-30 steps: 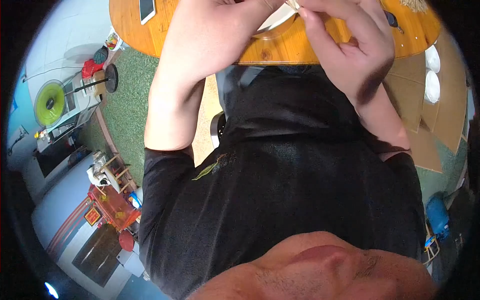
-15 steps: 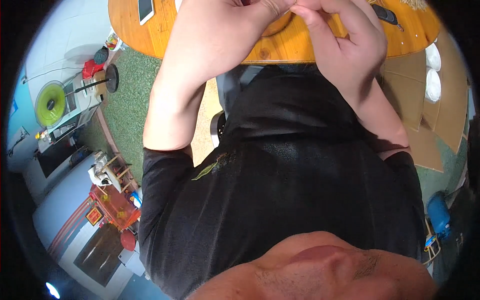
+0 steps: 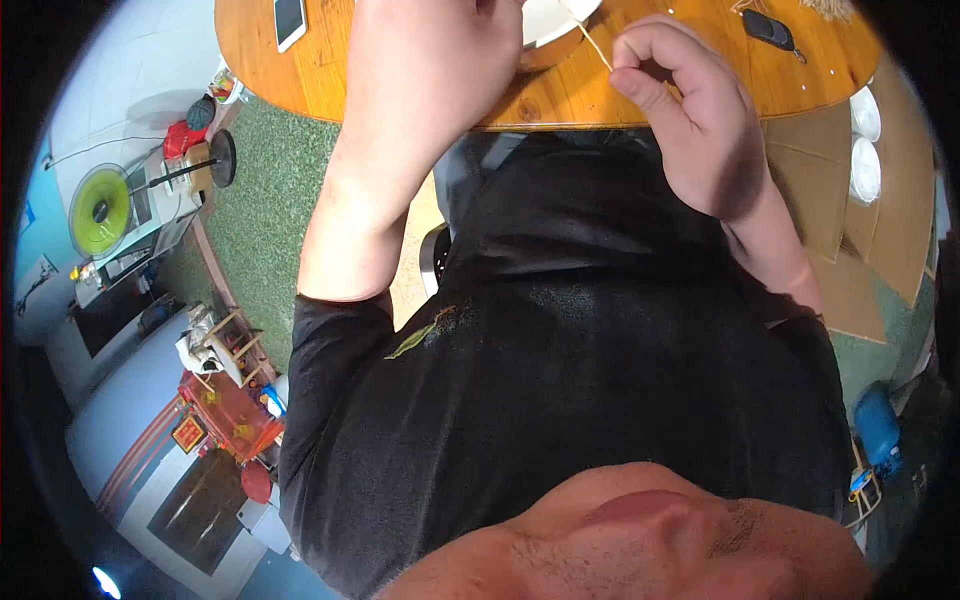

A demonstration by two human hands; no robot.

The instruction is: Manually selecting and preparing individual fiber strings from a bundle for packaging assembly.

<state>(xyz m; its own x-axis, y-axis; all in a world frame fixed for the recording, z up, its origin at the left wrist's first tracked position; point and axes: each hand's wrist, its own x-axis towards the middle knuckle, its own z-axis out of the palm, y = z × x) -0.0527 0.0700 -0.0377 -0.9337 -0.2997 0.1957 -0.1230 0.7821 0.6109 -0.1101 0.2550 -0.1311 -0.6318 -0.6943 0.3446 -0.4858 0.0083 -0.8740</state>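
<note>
**One thin pale strand pinched in the right hand; left grip unreadable**

Count on our side: one strand in the grip, one white dish, one phone, one dark key fob, one straw-coloured bundle, all at the wooden surface.

Strand slants from the top edge of view, across the dish, down to our right fingertips, above the near part of the surface.

Right grip: thumb and index tips closed together on the strand's lower end. Left hand: just left of the dish, fingers cut off by the frame; we can't tell its grip.

Dish: partly in view, contents can't be told. Two white bowl-like pieces sit over cardboard, right of the surface; we can't read their insides.
</note>
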